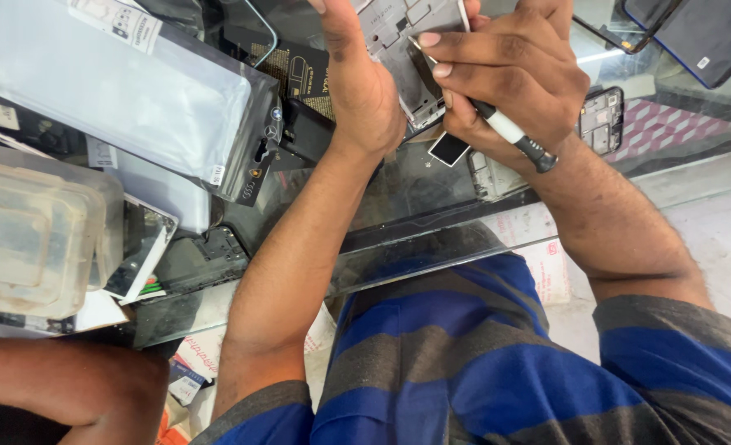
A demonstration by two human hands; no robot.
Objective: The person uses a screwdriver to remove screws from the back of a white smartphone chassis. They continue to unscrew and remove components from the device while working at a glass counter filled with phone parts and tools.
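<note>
Up near the top edge of the view, a grey phone frame, stripped of its cover, is held above a glass counter between a person's two bare hands. The left hand clasps it along its left side, fingers wrapped up and over the edge; the right hand steadies the other side while pinching a slim black-and-white screwdriver whose tip rests against the frame's inner face. By its look the frame is light, thin and rigid but easily bent or scratched, so it seems best held by its long edges, as here, clear of the exposed inner parts.

Just beneath the hands lies a small black-and-white square part, and another opened phone body sits to the right. Clear plastic sleeves and a cloudy plastic box crowd the counter's left side.

The upper end of the frame is cut off by the picture's edge, the left fingertips with it. The screwdriver tip is partly hidden behind the right fingers, so what it touches cannot be told. Another person's arm enters at lower left.
</note>
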